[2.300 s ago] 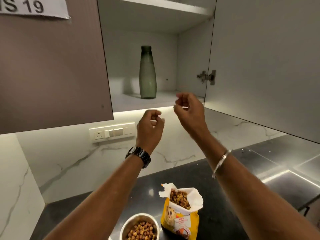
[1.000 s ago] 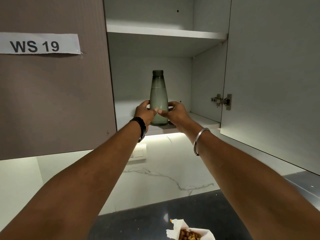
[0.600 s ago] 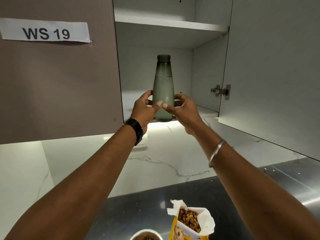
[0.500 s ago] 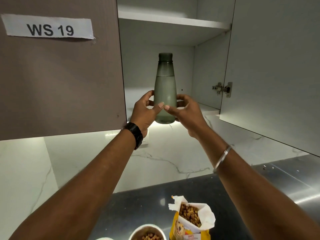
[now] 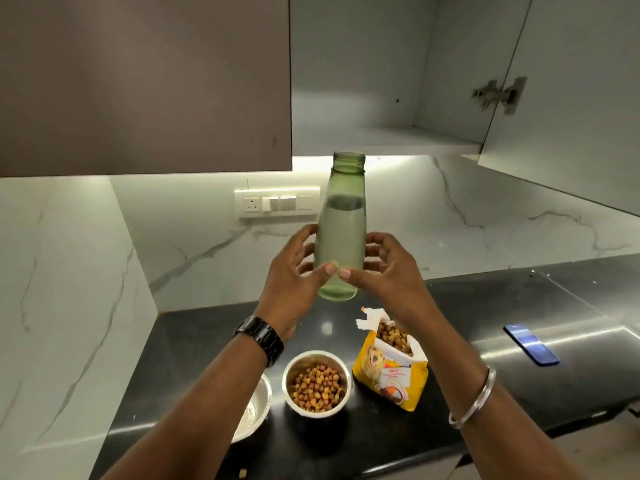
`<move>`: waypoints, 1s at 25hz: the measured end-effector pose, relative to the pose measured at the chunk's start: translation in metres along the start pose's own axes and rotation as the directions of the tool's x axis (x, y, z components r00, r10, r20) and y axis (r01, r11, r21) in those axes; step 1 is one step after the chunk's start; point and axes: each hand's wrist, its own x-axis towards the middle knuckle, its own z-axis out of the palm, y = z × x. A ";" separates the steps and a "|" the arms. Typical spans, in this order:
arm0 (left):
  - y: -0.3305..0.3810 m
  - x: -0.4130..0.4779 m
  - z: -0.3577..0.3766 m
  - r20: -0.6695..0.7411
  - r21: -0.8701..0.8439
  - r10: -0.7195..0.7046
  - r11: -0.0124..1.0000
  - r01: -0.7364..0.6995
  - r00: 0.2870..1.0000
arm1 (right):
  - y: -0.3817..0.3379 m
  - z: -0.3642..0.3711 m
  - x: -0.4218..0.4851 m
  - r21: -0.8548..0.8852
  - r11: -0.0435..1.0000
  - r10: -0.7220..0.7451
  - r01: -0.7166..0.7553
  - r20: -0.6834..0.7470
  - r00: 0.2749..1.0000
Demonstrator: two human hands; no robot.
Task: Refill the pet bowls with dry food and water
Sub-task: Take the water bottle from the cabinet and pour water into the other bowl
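- left hand (image 5: 294, 278) and right hand (image 5: 388, 271) both wrapped round the green water bottle (image 5: 343, 220) — thumbs in front
- yellow food bag (image 5: 391, 368) reads "100%" — rest's too blurry
- black counter (image 5: 485, 306), marble backsplash (image 5: 450, 220)

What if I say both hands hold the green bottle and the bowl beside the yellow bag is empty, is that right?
Not quite. In the head view the left hand and right hand do hold the green bottle, but the bowl beside the yellow bag is not empty: it holds dry food.
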 end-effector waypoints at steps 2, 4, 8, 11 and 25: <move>-0.024 -0.021 -0.009 0.023 0.027 -0.021 0.999 0.021 1.000 | 0.022 0.015 -0.018 0.014 0.999 0.038 -0.038 0.026 0.999; -0.052 -0.039 -0.019 0.030 0.063 -0.042 0.997 0.041 0.999 | 0.045 0.029 -0.035 -0.008 0.998 0.067 -0.066 0.068 0.995; -0.104 -0.077 -0.029 0.021 0.104 -0.093 0.990 0.091 0.995 | 0.089 0.050 -0.067 -0.065 0.993 0.108 -0.099 0.165 0.980; -0.137 -0.104 -0.029 0.011 0.097 -0.141 0.985 0.139 0.990 | 0.116 0.062 -0.086 -0.107 0.985 0.156 -0.132 0.253 0.955; -0.229 -0.179 -0.009 -0.023 -0.339 -0.461 0.838 0.427 0.887 | 0.192 0.083 -0.120 -0.366 0.916 0.337 -0.164 0.482 0.808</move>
